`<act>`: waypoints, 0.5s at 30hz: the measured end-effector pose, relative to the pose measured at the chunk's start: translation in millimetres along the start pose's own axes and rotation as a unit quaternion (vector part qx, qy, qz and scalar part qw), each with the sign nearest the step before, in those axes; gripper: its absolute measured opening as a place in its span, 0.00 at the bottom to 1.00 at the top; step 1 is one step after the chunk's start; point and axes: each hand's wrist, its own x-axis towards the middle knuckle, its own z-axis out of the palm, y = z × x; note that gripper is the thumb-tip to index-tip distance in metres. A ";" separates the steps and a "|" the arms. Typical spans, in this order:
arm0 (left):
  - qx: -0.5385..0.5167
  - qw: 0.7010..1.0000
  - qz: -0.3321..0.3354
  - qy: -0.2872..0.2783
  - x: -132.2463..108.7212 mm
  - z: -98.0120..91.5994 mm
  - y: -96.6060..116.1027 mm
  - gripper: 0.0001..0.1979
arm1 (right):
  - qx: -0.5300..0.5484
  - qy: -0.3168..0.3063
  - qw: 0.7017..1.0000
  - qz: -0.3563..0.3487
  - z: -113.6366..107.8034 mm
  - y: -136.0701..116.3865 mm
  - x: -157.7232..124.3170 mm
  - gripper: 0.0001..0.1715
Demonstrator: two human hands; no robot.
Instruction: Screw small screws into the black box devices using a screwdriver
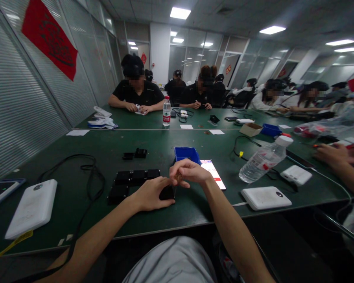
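My left hand (153, 193) rests on the green table, its thumb and fingers closed around a small black box (166, 192). Just above that box, my right hand (190, 171) is closed in a pinch. A tiny brass-coloured piece (179, 177) shows at its fingertips; its exact kind is too small to make out. Beside my left hand sits a group of black boxes (138, 177) in rows. Behind my right hand stands a blue tray (186, 152), partly hidden by the fingers. Two loose black parts (135, 153) lie farther back.
A lit phone (214, 175) lies right of my hands. A tilted water bottle (262, 159) and a white power bank (266, 197) are farther right. Another power bank (32, 208) and a black cable (91, 173) lie left. Co-workers sit across and at the right.
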 end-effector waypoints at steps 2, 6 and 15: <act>-0.001 1.000 0.002 0.003 -0.1 0.0 0.1 0.26 | -0.008 0.008 1.000 -0.006 -0.3 0.7 0.7 0.19; -0.005 1.000 -0.007 -0.001 0.4 0.0 0.3 0.25 | -0.010 0.002 0.999 -0.031 -1.3 1.6 2.7 0.15; -0.006 1.000 -0.014 -0.003 1.1 -0.1 -0.4 0.25 | 0.011 0.009 1.000 -0.007 -2.9 0.0 -1.1 0.17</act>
